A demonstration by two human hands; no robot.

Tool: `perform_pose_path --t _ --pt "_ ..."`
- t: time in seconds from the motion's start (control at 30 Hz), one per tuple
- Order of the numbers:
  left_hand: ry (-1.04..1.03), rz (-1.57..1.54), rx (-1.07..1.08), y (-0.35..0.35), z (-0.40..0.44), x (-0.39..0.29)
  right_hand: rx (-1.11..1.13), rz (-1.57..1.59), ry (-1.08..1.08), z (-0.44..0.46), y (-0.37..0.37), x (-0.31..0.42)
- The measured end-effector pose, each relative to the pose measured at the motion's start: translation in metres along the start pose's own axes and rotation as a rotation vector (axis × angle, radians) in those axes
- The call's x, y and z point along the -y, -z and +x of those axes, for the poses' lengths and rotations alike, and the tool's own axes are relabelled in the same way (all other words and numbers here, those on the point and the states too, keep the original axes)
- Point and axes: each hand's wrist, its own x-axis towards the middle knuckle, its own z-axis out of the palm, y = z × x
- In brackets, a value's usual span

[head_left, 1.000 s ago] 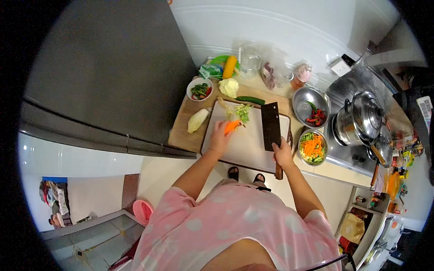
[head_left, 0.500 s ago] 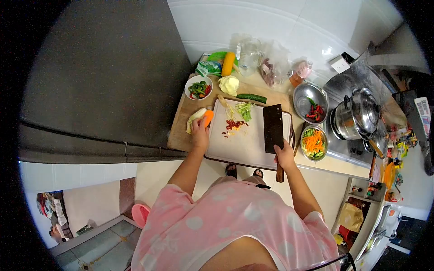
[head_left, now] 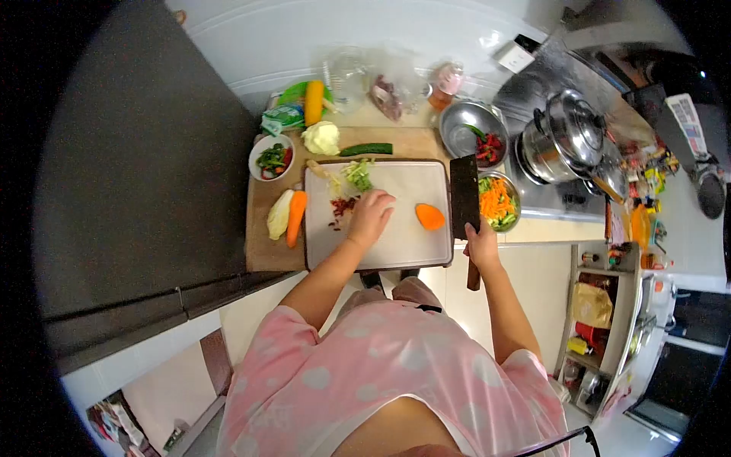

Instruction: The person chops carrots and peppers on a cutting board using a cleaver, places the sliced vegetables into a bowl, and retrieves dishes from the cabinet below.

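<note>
- Two hands at work around the cutting board (head_left: pixel 403 251), pale with a dark rim.
- Left hand (head_left: pixel 371 217) over the board, palm down, fingers loosely together; underside hidden, so cannot tell about any grip or contact beneath.
- Just beside that hand, on the board: chopped red pieces (head_left: pixel 343 206), with chopped green pieces (head_left: pixel 358 176) farther toward the wall.
- Right hand (head_left: pixel 481 245) clamped around the wooden handle of the cleaver (head_left: pixel 464 199), dark blade pointing away from the body, alongside the board's right edge.
- Between left hand and cleaver, flat on the board: orange piece (head_left: pixel 429 217).
- Left of the board, on the tabletop (head_left: pixel 276 257): carrot (head_left: pixel 296 218), right beside a pale elongated vegetable (head_left: pixel 279 215).
- Beyond the board's far edge: cucumber (head_left: pixel 366 149).
- Partly behind the blade: shredded orange and green vegetables (head_left: pixel 499 199) in a bowl.
- Printing on the green-and-white packet (head_left: pixel 283 119) and the white label (head_left: pixel 686 123) at far right: too small to read.
</note>
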Motion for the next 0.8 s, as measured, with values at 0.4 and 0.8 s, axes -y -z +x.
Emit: perform_pose_path --t 0.4,0.8 --pt "-0.167 0.109 0.131 -0.102 -0.002 -0.019 0.175 -0.545 0.182 0.025 0.011 -0.049" --pt "-0.165 0.098 0.195 -0.104 -0.005 -0.007 0.272 -0.492 0.309 0.044 -0.005 -0.054"
